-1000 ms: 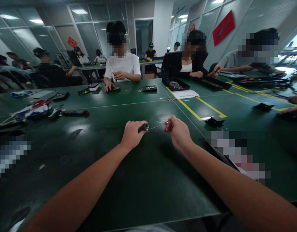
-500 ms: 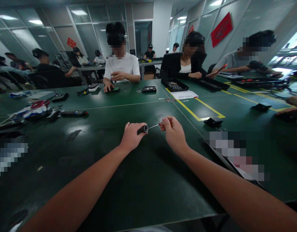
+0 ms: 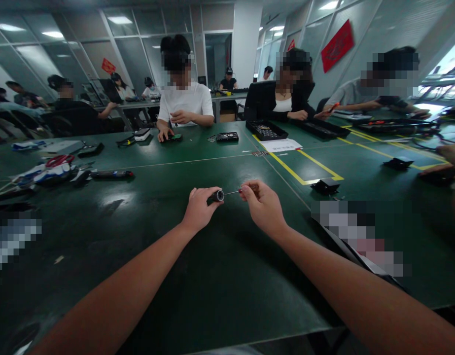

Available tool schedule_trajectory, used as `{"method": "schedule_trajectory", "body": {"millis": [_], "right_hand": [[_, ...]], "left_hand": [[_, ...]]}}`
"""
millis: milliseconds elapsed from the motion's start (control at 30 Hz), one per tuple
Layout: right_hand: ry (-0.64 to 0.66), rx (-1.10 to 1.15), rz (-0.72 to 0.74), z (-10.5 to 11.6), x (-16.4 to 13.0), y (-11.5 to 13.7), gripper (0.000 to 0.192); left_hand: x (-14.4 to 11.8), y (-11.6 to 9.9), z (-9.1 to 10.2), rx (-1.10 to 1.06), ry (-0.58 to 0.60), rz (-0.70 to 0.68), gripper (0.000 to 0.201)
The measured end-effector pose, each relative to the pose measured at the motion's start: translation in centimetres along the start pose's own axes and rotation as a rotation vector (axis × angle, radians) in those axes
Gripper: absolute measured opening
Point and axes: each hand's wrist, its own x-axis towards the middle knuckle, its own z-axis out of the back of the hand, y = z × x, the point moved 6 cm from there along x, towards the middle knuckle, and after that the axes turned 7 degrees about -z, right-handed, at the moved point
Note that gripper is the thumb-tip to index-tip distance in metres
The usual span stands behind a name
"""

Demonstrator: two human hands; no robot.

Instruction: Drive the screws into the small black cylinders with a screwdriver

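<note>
The left hand (image 3: 200, 209) is closed round the tube (image 3: 215, 197), open end towards the right hand (image 3: 264, 206), which pinches a rod (image 3: 232, 192) pointing at that end; whether the tip is inside, I cannot tell. If either hand wobbles, the rod could catch the tube's edge, or slip if the pinch is loose. Compared with a second ago, the right hand sits nearer the tube

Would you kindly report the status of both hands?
Left hand gripping black cylinder. Right hand pinching thin-shafted tool, pointed toward cylinder's ringed end. No obstruction visible between.
</note>
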Motion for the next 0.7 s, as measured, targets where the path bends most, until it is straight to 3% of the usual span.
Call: {"method": "schedule_trajectory", "body": {"millis": [367,600,700], "right_hand": [[0.036,0.077,-0.012,-0.1,0.0,0.1,0.025],[0.006,-0.017,-0.027,0.4,-0.3,1.0,0.046],[-0.014,-0.080,0.025,0.6,-0.4,1.5,0.036]], "left_hand": [[0.1,-0.2,0.0,0.003,0.002,-0.011,0.030],[-0.1,-0.5,-0.1,-0.017,0.026,0.011,0.030],[-0.2,-0.5,0.0,-0.030,0.027,0.017,0.030]]}}
